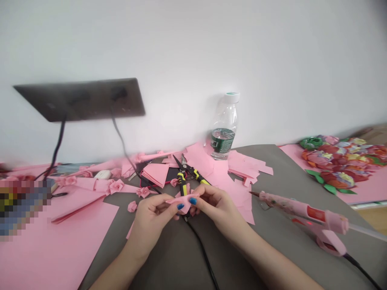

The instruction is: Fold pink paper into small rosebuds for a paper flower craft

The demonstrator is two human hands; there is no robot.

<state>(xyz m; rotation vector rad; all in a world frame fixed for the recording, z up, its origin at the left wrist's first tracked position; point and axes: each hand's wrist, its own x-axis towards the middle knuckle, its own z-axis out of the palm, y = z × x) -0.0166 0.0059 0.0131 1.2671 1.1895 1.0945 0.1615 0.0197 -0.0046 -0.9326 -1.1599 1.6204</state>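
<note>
Between my two hands is a small folded piece of pink paper (185, 202), held above the grey table. My left hand (155, 217) pinches its left side, with the thumb pressed near the middle. On the other side my right hand (214, 205) grips it between thumb and fingers. Just beyond the fingers lie scissors (182, 181) with black and yellow handles, their blades pointing away from me. A stack of pink paper squares (155, 174) rests left of the scissors. Small folded pink paper roses (116, 186) are scattered to the left.
A pink glue gun (305, 215) lies at right, its cord running off the front. A water bottle (224, 129) stands against the wall. Colourful paper flowers (338, 161) cover a pink sheet at far right. A wall socket panel (90, 100) has two cables. A large pink sheet (54, 253) lies left.
</note>
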